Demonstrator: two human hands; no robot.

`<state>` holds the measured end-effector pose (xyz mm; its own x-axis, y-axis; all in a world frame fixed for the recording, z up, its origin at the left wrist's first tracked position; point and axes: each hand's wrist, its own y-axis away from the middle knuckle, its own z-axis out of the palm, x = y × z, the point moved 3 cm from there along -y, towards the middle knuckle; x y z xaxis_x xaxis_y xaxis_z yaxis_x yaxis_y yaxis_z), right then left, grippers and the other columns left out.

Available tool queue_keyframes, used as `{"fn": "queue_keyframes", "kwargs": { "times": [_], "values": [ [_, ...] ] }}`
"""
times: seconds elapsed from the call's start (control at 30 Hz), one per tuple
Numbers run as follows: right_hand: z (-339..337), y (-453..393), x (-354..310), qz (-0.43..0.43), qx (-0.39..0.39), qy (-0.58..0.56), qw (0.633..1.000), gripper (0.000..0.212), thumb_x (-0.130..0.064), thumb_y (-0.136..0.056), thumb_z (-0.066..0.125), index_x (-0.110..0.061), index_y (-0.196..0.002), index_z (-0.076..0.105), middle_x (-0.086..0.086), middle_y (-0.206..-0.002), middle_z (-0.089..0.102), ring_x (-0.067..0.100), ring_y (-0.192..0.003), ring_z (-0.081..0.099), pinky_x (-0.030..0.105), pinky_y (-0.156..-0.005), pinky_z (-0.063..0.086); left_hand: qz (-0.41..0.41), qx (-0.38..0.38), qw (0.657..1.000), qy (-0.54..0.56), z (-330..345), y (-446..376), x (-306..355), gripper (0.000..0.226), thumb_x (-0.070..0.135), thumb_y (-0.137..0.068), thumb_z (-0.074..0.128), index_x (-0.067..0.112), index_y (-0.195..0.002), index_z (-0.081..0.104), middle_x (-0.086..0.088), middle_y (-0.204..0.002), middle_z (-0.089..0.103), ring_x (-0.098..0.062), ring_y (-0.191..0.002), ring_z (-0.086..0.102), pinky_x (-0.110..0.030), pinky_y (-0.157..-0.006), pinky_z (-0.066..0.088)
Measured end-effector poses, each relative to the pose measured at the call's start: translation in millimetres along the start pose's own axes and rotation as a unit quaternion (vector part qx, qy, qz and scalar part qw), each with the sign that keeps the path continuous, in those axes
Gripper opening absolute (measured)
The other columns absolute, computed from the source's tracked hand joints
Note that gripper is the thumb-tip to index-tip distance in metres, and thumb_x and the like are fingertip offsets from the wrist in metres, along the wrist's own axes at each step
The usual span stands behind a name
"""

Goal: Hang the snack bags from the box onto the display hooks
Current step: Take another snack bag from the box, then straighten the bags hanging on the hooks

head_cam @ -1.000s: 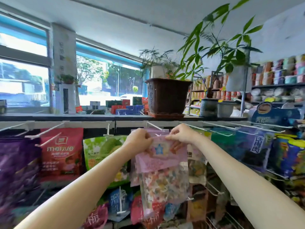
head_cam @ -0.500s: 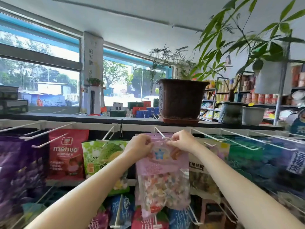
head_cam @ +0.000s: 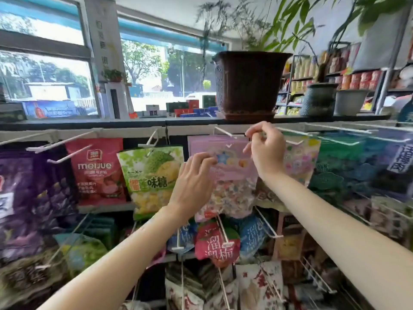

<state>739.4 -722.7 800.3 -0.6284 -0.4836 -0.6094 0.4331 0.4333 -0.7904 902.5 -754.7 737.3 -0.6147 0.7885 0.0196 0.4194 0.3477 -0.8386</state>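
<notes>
Two hands are raised to the top row of a white wire display rack, both at one pink candy bag (head_cam: 225, 162) that hangs from a white hook (head_cam: 224, 132) just under the dark shelf edge. The left hand (head_cam: 192, 186) is low on the bag's left side, fingers loosely bent, the fingertips (head_cam: 206, 157) touching the pink header near its star print; whether they pinch it or only rest on it I cannot tell. The right hand (head_cam: 266, 151) is higher, at the bag's upper right corner, its thumb and forefinger pinched together at the bag's top edge close to the hook's tip. The lower half of the bag is clear and shows mixed coloured sweets.

To the left of it hangs a green durian candy bag (head_cam: 152, 175), then a red bag (head_cam: 98, 171) printed "meijue", then purple bags (head_cam: 20, 198) at the far left. To the right, just behind the right hand, hangs a pastel bag (head_cam: 301, 159), and beyond it blurred teal and blue packs. Below the pink bag, on a nearer, lower row, hang a red strawberry-shaped bag (head_cam: 218, 245) and a blue bag (head_cam: 253, 236).

On the shelf above stands a dark brown plant pot (head_cam: 248, 83), with windows behind on the left and shop shelving at far right.
</notes>
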Motion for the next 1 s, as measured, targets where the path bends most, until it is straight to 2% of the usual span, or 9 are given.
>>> {"fn": "queue_keyframes", "kwargs": {
  "times": [0.17, 0.3, 0.4, 0.57, 0.7, 0.77, 0.83, 0.9, 1.0],
  "values": [
    [7.2, 79.9, -5.3, -0.112, -0.065, 0.117, 0.985, 0.022, 0.004, -0.078, 0.044, -0.002, -0.065, 0.06, 0.011, -0.068, 0.06, 0.014, -0.059, 0.051, 0.019, -0.058, 0.037, 0.084, -0.094, 0.992, -0.018, 23.5, 91.7, 6.3, 0.038, 0.012, -0.074, 0.049, 0.016, -0.112, 0.049, -0.01, -0.109, 0.053, -0.026, -0.093, 0.048, -0.037, -0.075, 0.042],
    [22.1, 162.3, 1.1, -0.055, -0.128, 0.198, 0.97, 0.023, 0.003, -0.079, 0.044, -0.001, -0.066, 0.062, 0.013, -0.069, 0.063, 0.023, -0.064, 0.057, 0.03, -0.061, 0.043, 0.129, -0.137, 0.982, -0.007, 16.0, 158.2, -2.0, 0.031, 0.018, -0.075, 0.043, 0.012, -0.105, 0.045, -0.014, -0.104, 0.057, -0.027, -0.09, 0.042, -0.034, -0.073, 0.031],
    [38.5, 244.5, 16.3, 0.003, -0.226, 0.256, 0.94, 0.023, -0.002, -0.081, 0.043, -0.003, -0.069, 0.063, 0.014, -0.075, 0.063, 0.03, -0.072, 0.06, 0.039, -0.065, 0.049, 0.102, -0.24, 0.965, 0.013, 8.2, 225.1, -19.0, 0.033, 0.015, -0.073, 0.04, 0.012, -0.105, 0.045, -0.013, -0.1, 0.06, -0.031, -0.086, 0.057, -0.035, -0.073, 0.036],
    [63.6, 378.9, 42.6, 0.152, -0.439, 0.312, 0.829, 0.025, -0.006, -0.09, 0.042, -0.005, -0.083, 0.066, 0.012, -0.095, 0.064, 0.03, -0.09, 0.06, 0.041, -0.077, 0.05, 0.087, -0.436, 0.896, 0.004, -1.6, 353.2, -66.1, 0.039, 0.011, -0.068, 0.067, 0.003, -0.105, 0.057, -0.016, -0.099, 0.061, -0.036, -0.08, 0.064, -0.04, -0.068, 0.047],
    [79.0, 493.9, 75.7, 0.212, -0.538, 0.299, 0.759, 0.022, -0.008, -0.092, 0.041, -0.011, -0.086, 0.063, 0.007, -0.098, 0.063, 0.026, -0.093, 0.059, 0.041, -0.078, 0.048, -0.001, -0.541, 0.84, -0.039, 20.6, 428.8, -99.5, 0.048, 0.011, -0.088, 0.048, 0.004, -0.134, 0.038, -0.017, -0.132, 0.044, -0.036, -0.115, 0.05, -0.044, -0.095, 0.034],
    [85.4, 565.8, 106.8, 0.264, -0.565, 0.289, 0.726, 0.022, -0.008, -0.089, 0.043, -0.016, -0.082, 0.062, 0.005, -0.096, 0.064, 0.026, -0.092, 0.06, 0.041, -0.079, 0.049, -0.01, -0.591, 0.804, -0.061, 45.9, 487.4, -102.1, 0.047, 0.016, -0.093, 0.041, 0.009, -0.138, 0.028, -0.011, -0.136, 0.037, -0.031, -0.121, 0.044, -0.04, -0.098, 0.03],
    [89.8, 648.3, 142.5, 0.319, -0.619, 0.273, 0.664, 0.021, -0.006, -0.087, 0.045, -0.014, -0.087, 0.063, 0.009, -0.099, 0.065, 0.029, -0.098, 0.06, 0.041, -0.084, 0.049, -0.018, -0.637, 0.768, -0.057, 67.0, 563.4, -95.0, 0.044, 0.019, -0.093, 0.04, 0.014, -0.135, 0.029, -0.006, -0.133, 0.037, -0.027, -0.12, 0.044, -0.037, -0.098, 0.03],
    [87.4, 727.7, 172.9, 0.338, -0.699, 0.266, 0.571, 0.023, -0.006, -0.087, 0.047, -0.01, -0.101, 0.064, 0.012, -0.108, 0.064, 0.028, -0.107, 0.059, 0.04, -0.092, 0.048, -0.038, -0.683, 0.727, -0.053, 83.0, 640.3, -83.4, 0.044, 0.018, -0.091, 0.041, 0.015, -0.133, 0.031, -0.004, -0.132, 0.038, -0.025, -0.12, 0.044, -0.036, -0.099, 0.029],
    [82.1, 818.7, 215.8, 0.332, -0.757, 0.28, 0.487, 0.027, -0.007, -0.083, 0.044, -0.012, -0.104, 0.061, 0.016, -0.109, 0.065, 0.034, -0.101, 0.063, 0.041, -0.085, 0.052, -0.068, -0.715, 0.694, -0.045, 107.5, 731.9, -71.4, 0.045, 0.018, -0.09, 0.042, 0.015, -0.134, 0.031, -0.004, -0.134, 0.039, -0.024, -0.123, 0.042, -0.036, -0.099, 0.029]
  ]
}}
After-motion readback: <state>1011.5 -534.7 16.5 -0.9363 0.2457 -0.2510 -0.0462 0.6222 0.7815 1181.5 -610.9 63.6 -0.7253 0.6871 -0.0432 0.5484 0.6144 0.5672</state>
